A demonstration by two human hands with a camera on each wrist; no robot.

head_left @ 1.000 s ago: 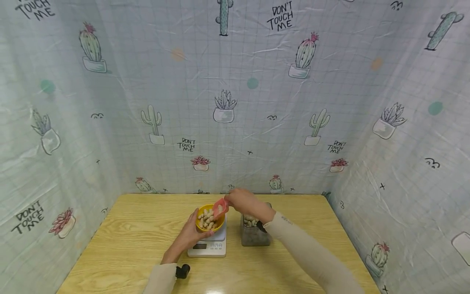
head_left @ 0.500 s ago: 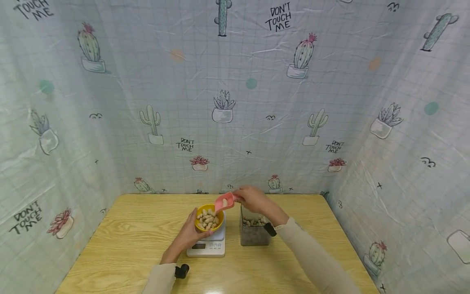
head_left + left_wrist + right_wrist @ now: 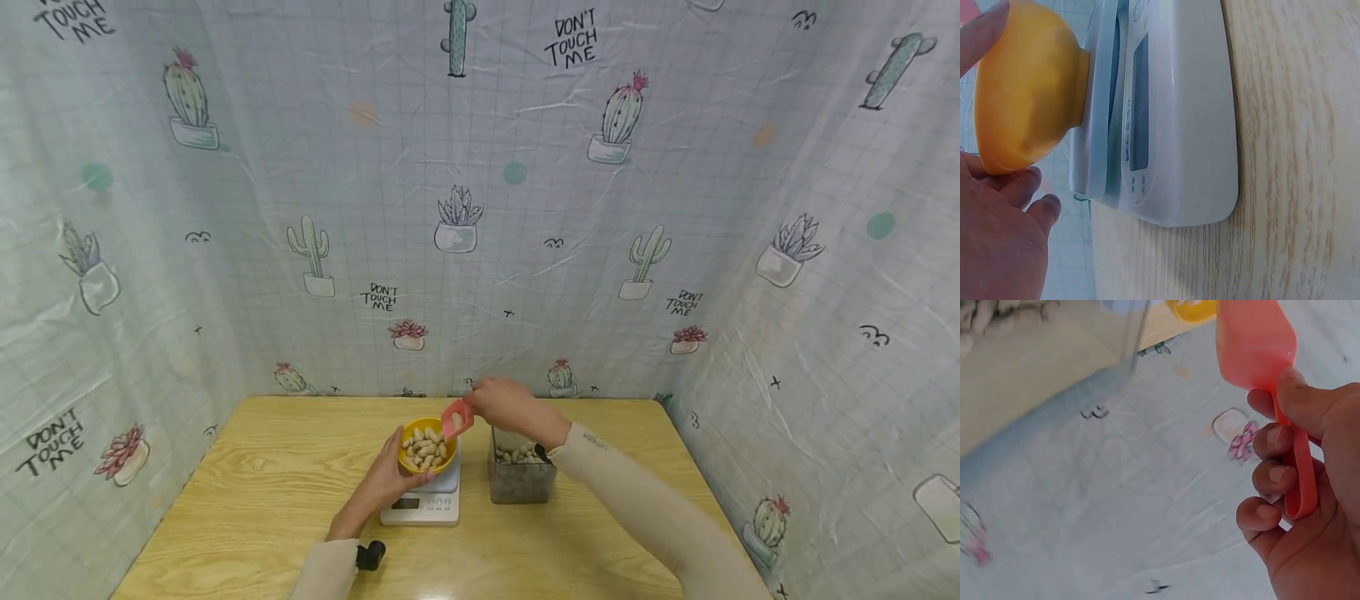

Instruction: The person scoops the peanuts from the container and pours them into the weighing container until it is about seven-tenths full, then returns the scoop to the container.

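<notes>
A yellow bowl (image 3: pixel 1029 94) holding several unshelled peanuts (image 3: pixel 426 450) sits on the plate of a white kitchen scale (image 3: pixel 1204 125). My left hand (image 3: pixel 388 475) holds the bowl at its side, thumb near the rim and fingers against the lower wall in the left wrist view. Above the bowl's right rim, a pink scoop (image 3: pixel 1254 347) tilts down toward the peanuts, with what looks like a peanut in it. Its looped handle is gripped by my right hand (image 3: pixel 1329 469), fingers curled round it.
To the right of the scale stands a clear square container (image 3: pixel 522 489) with more peanuts, partly under my right forearm. The wooden table (image 3: pixel 600 533) meets a cactus-print curtain (image 3: pixel 465 275) at the back and sides.
The scoop lifted away from the bowl to the right, then came back left and lower over its rim, tilted more steeply. My left hand has kept hold of the bowl.
</notes>
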